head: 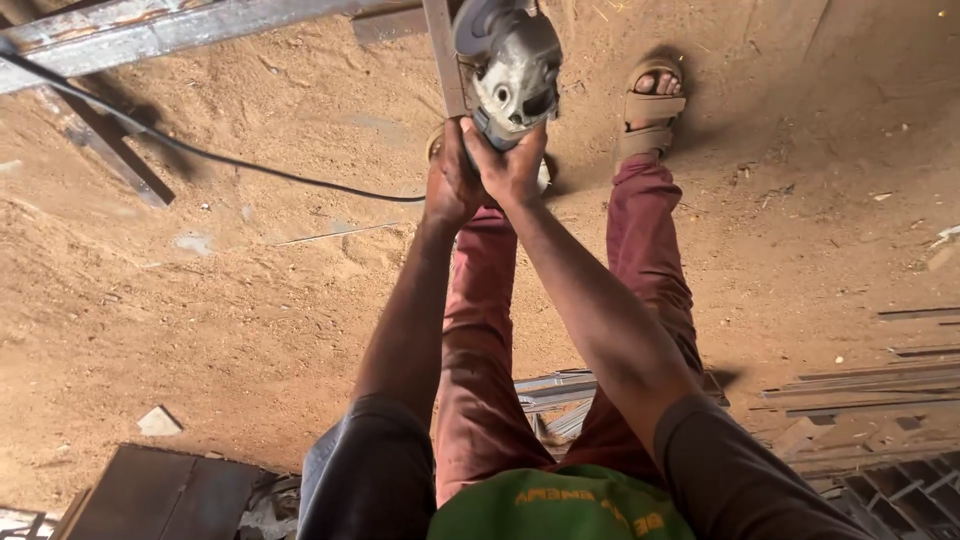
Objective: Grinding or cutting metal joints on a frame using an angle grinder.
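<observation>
Far left: a long grey steel bar (150, 35) lay slantwise across the sandy, sawdust-strewn ground (250, 300); a thin black power cord (200, 155) ran from the upper left toward the hands.
Lower left: a dark flat metal sheet (170, 495) rested on the sand.
Left hand (450, 180): fingers clenched round the rear of the grinder body, knuckles toward the camera.
Tool: a silver-grey handheld angle grinder (510, 70), held out ahead of both arms, its head against an upright grey steel strip (443, 55).
Right hand (512, 165): fingers clamped on the same grinder body, just beside the left hand.
Right of the tool: a tan open-toed sandal (650, 110) on a foot, near the grinder; maroon trouser legs (640, 260) below.
Far right: flat rusty metal strips (860, 385) piled on the ground.
Risk, as judged: bare toes sat near the disc, so a kick or slip could reach them; the cord trailed close to the steel and might snag; loose sand gave poor footing.
</observation>
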